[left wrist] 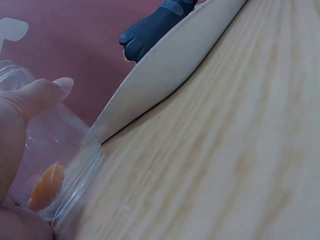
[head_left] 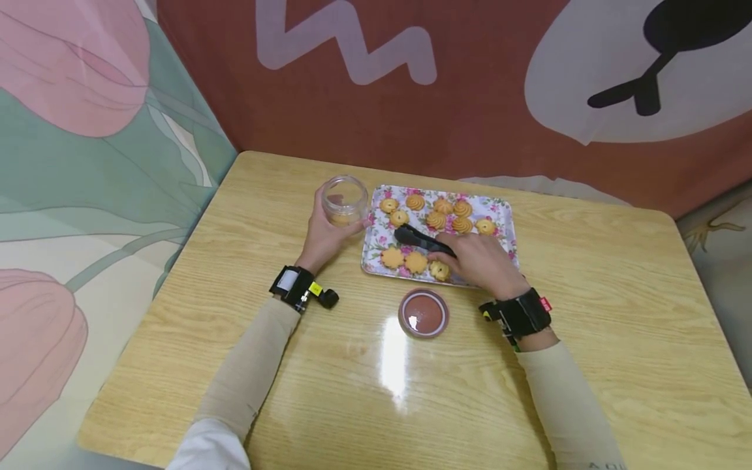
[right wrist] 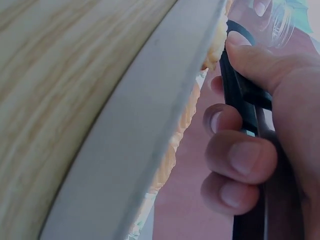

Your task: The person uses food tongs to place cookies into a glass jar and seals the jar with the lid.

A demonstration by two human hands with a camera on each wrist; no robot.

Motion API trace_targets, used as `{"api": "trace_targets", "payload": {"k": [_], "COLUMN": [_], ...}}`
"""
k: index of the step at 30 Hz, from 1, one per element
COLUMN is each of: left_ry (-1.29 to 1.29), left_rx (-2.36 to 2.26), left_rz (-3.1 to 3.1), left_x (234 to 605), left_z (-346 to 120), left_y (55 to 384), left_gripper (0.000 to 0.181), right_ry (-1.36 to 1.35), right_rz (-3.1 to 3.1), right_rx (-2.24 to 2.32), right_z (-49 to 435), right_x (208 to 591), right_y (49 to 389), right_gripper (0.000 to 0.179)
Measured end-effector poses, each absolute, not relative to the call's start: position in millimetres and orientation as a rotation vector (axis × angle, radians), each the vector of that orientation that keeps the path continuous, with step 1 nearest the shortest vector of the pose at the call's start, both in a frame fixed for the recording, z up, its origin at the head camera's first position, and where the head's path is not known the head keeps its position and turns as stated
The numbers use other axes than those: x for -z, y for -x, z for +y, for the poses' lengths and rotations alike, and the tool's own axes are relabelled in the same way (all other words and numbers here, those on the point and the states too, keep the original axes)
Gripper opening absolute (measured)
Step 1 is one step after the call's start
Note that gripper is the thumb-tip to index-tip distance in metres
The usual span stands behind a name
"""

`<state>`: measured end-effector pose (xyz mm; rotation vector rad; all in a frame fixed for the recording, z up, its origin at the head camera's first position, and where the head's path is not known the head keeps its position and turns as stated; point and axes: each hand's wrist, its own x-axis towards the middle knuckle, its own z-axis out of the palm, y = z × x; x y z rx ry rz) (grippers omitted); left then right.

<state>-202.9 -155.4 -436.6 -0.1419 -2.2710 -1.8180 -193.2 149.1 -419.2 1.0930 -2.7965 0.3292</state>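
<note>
A clear jar [head_left: 348,189] without its lid stands on the table left of the tray, and my left hand [head_left: 326,236] grips it around the side. Inside the jar, near its bottom, lies a cookie [left wrist: 47,187]. My right hand [head_left: 484,262] grips black tongs [head_left: 424,241] over the floral tray [head_left: 373,251], fingers curled round the handles. The tips of the tongs point left, between two rows of cookies [head_left: 436,220]. Whether anything is between the tips cannot be told. Several swirled and flower-shaped cookies lie on the tray.
A reddish-brown round lid [head_left: 423,314] lies on the wooden table [head_left: 329,385] in front of the tray. Behind the table's far edge rises a printed brown wall [head_left: 376,124]; another printed wall [head_left: 117,183] stands on the left.
</note>
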Motion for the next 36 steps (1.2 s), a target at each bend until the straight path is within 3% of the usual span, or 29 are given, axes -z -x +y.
{"api": "trace_targets", "payload": {"k": [23, 31, 36], "left_ry": [0.161, 0.122, 0.118], "left_rx": [1.817, 1.805, 1.812], "left_rz": [-2.257, -2.298, -2.302], "left_x": [437.7, 454.8, 440.8], "left_z": [-156.0, -159.7, -156.9], "left_y": [202.6, 213.7, 205.0], "left_gripper": [0.098, 0.103, 0.100], "right_ry": [-1.061, -1.080, -1.092], "right_rz": [-2.781, -2.730, -2.697], "right_rx": [-0.355, -0.377, -0.367], "right_z": [138.3, 124.0, 109.2], "right_x": [393.2, 370.8, 357.2], "right_y": [197.4, 202.3, 205.1], "right_gripper": [0.021, 0.028, 0.034]}}
